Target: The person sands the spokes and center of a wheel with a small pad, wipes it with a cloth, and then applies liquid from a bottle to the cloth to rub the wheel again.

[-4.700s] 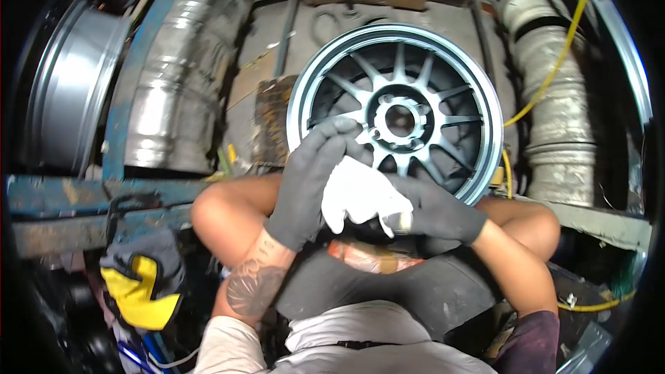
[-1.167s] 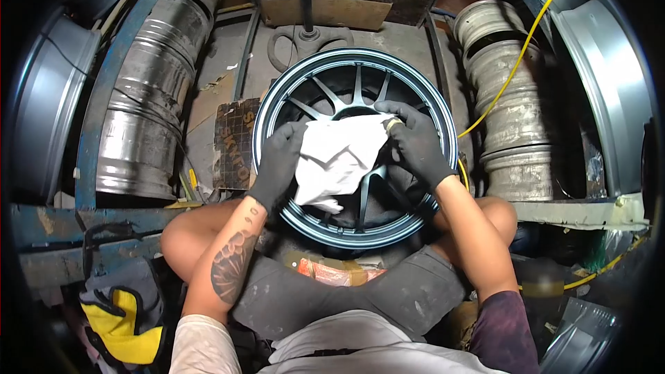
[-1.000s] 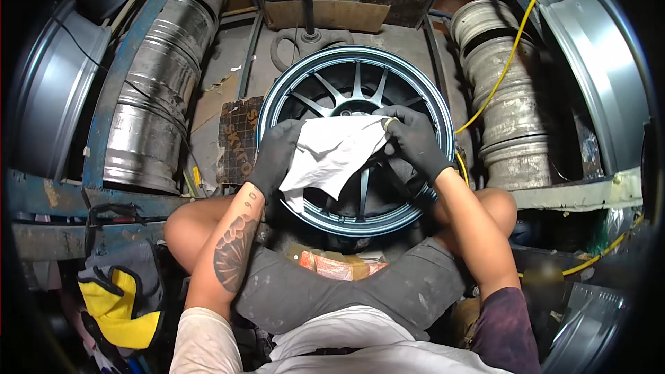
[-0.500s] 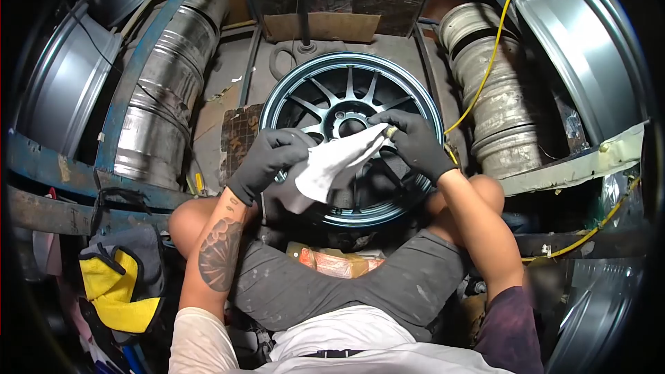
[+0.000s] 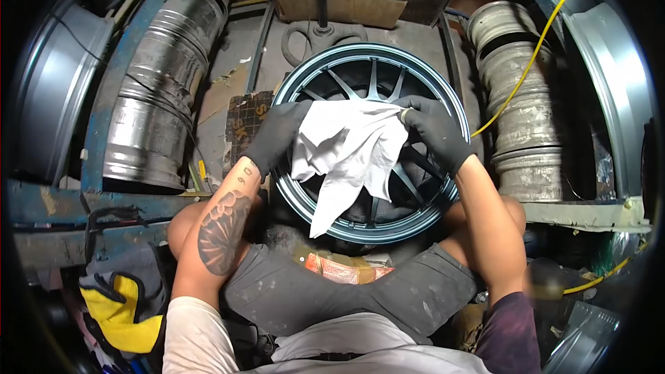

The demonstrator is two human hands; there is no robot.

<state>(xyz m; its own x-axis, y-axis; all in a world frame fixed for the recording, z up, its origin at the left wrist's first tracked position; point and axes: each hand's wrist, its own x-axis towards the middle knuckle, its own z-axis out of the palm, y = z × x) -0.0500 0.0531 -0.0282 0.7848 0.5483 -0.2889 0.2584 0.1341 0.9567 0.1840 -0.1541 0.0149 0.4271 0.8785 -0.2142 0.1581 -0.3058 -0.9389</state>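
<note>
We hold a white cloth (image 5: pixel 350 152) spread over the blue alloy wheel (image 5: pixel 429 197) standing between our knees. Our gloved left hand (image 5: pixel 277 135) grips its nine o'clock edge, forearm angled upward; our gloved right hand (image 5: pixel 433 128) pinches its two o'clock corner.

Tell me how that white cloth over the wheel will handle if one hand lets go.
The white cloth looks floppy: it creases and a loose tail droops between the left hand and right hand. It is probably light, so it would likely sag onto the blue wheel rather than slide off.
</note>
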